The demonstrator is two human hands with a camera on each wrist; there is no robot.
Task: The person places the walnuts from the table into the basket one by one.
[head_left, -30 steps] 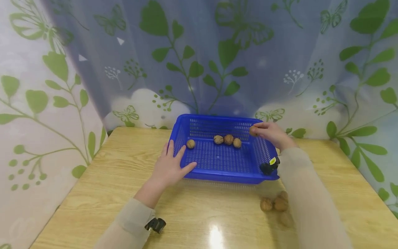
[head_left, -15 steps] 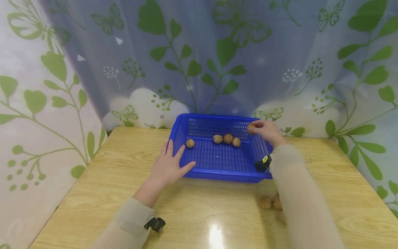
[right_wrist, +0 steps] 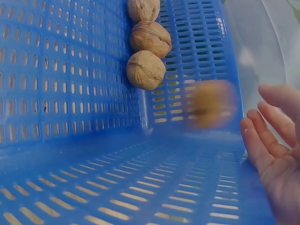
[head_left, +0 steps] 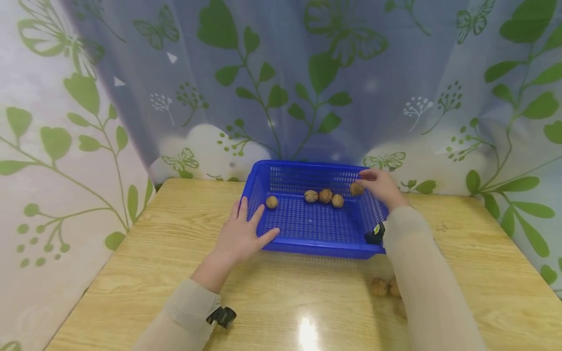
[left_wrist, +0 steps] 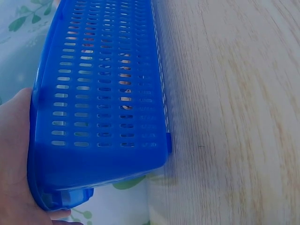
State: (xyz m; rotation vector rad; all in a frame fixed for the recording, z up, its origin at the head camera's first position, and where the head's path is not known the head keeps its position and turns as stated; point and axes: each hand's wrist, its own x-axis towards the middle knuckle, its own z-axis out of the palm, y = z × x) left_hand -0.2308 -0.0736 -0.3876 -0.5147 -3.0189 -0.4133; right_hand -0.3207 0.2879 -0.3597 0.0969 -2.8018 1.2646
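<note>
The walnut (right_wrist: pixel 210 105), blurred, is inside the basket (head_left: pixel 316 247), apart from the right hand (head_left: pixel 381 186), fingers loosened; the left hand (head_left: pixel 239 236) lies spread at its side. Probably light, hard, rough-shelled: pinch it round the middle.

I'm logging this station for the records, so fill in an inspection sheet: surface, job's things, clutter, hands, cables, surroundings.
Surface: wood-grain table, bright glare near the front.
Job's things: blue basket with four walnuts on its floor; a fifth walnut, blurred, at the back right corner; more walnuts on the table by the right sleeve, at least two, the rest partly hidden.
Clutter: nothing seen.
Hands: left hand on the basket's left rim, fingers spread; right hand by the back right corner, fingers apart from the blurred walnut.
Cables: nothing seen.
Surroundings: curtain printed with leaves and butterflies behind the table.
</note>
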